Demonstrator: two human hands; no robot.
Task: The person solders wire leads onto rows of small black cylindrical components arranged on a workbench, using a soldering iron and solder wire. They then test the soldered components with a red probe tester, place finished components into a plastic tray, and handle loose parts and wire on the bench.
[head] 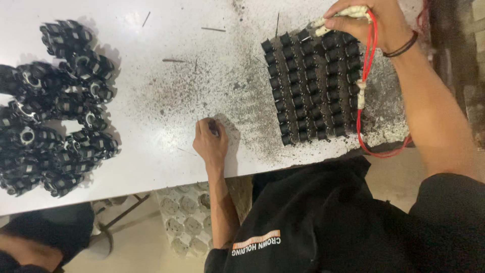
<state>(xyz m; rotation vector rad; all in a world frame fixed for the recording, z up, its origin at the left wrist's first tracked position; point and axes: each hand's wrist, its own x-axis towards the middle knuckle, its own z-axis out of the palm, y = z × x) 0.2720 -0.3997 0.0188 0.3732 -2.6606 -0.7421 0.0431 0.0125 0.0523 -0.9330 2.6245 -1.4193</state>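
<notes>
hands (209, 141) x2 | probe (348, 12) x1 | block of blk parts (313, 86) x1 | loose pile (55, 106) x1

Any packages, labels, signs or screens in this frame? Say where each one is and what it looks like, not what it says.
Printed patch: on the black shirt at the bottom centre, seen upside down; a narrow strip with an orange band and white lettering.
Moulded tray: under the table edge, left of the person's forearm; pale grey-white, with rows of round cups, the kind used as packing.
No signs or screens are in view.
</notes>
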